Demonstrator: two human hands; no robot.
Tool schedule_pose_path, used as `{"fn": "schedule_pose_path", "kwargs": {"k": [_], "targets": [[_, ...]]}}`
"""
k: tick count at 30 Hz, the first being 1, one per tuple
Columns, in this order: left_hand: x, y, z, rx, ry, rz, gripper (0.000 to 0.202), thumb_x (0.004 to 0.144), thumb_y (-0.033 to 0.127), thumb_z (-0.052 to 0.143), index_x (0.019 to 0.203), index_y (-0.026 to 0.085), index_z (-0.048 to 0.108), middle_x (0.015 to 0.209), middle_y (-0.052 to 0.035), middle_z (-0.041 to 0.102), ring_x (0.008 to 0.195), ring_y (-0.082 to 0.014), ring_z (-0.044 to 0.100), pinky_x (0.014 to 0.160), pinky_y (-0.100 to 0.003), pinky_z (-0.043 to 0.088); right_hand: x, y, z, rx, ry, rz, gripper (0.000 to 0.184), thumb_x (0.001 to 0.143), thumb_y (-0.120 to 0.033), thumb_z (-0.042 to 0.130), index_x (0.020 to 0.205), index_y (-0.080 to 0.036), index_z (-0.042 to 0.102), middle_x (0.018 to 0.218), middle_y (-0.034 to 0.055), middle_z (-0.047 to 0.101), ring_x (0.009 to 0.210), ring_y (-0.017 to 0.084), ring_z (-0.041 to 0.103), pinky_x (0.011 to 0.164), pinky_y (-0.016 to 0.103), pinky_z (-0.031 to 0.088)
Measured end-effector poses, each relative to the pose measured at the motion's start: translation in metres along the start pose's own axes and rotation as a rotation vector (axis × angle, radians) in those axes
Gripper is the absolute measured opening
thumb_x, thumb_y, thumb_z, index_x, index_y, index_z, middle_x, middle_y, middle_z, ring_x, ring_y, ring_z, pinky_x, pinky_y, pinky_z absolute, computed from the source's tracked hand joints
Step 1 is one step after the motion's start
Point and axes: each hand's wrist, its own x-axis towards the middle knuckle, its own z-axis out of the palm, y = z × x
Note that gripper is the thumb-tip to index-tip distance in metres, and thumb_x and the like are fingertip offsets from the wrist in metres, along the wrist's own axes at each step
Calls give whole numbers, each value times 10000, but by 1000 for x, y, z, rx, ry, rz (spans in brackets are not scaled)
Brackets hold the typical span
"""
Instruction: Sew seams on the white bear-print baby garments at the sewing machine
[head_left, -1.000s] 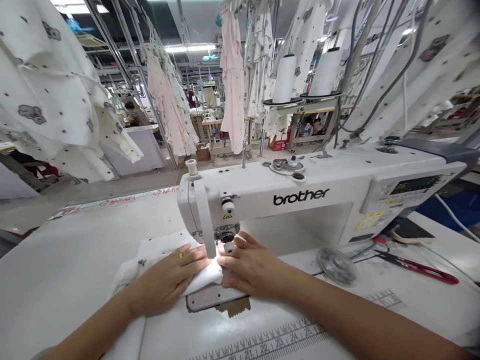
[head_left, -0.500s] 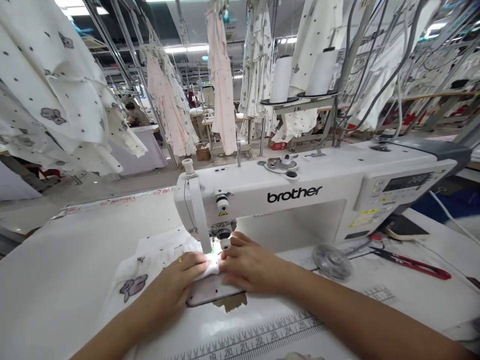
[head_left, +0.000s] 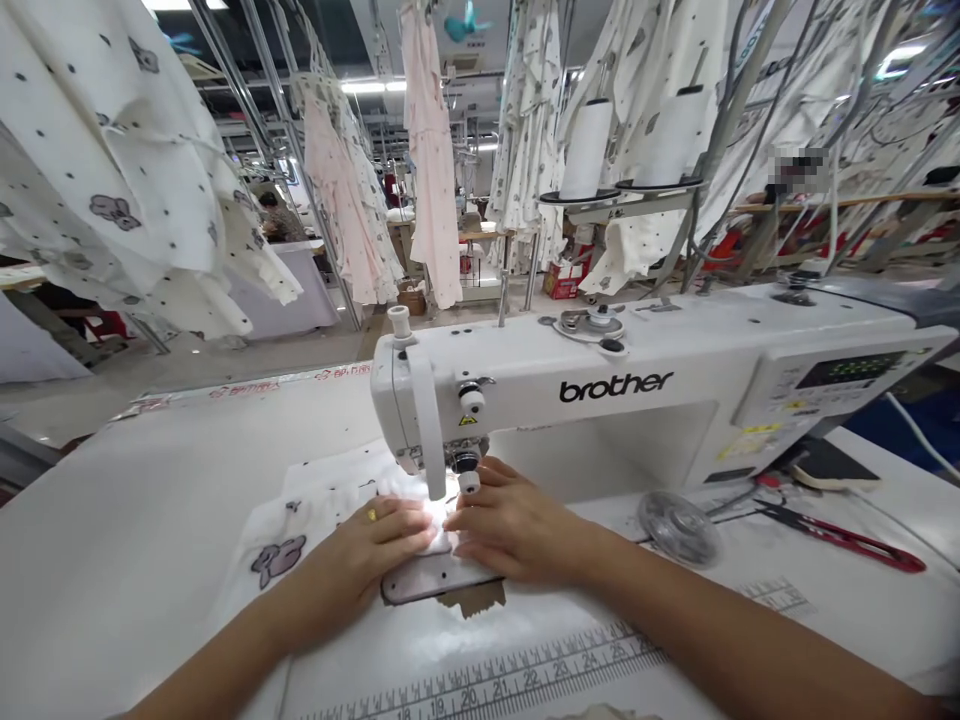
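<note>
Left hand (head_left: 379, 540) lies flat, fingers extended, on the cloth (head_left: 324, 497); right hand (head_left: 510, 522) half-curls at its edge, any pinch hidden — likely steadying it beneath the machine (head_left: 525, 365) ahead. Snips (head_left: 847, 537) rest rightward of both hands, presumably for easy reach.

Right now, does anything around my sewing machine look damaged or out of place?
A brown patch with a jagged edge shows along the near side of the metal plate. It interrupts the white tabletop, perhaps torn tape or worn covering; I can't tell which.
</note>
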Motion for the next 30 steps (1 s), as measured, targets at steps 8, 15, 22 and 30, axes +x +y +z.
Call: {"fn": "schedule_pose_path", "kwargs": {"k": [8,15,22,30], "targets": [[7,-20,0,-1,115,47,533,926,-15,312,1339,235,538,1323,-79,616,1239,-208,557,1044,-410,474,0,-3,5,-64,-55,120,275,971,-380,575,1207,-239,591,1138,39,619,1165,212,464,1174,443,90],[8,-23,0,-33,147,2,538,941,17,331,1356,286,542,1302,-63,630,1229,-219,569,1025,-422,507,-1,-1,6,-23,-19,91,283,982,-345,550,1242,-241,590,1049,25,642,1123,200,487,1171,419,116],[5,-25,-2,-70,88,73,613,914,-21,316,1384,322,506,1306,-31,634,1268,-202,541,1076,-439,467,2,-4,7,-92,-53,52,208,996,-332,527,1159,-243,622,1049,9,637,1021,182,521,1175,415,86],[10,-37,1,-4,128,52,566,900,-18,330,1329,268,564,1305,-54,636,1227,-210,580,1058,-435,483,2,-5,7,-178,-66,157,350,974,-485,536,1225,-244,573,1146,53,594,1226,231,410,1191,479,67]]}}
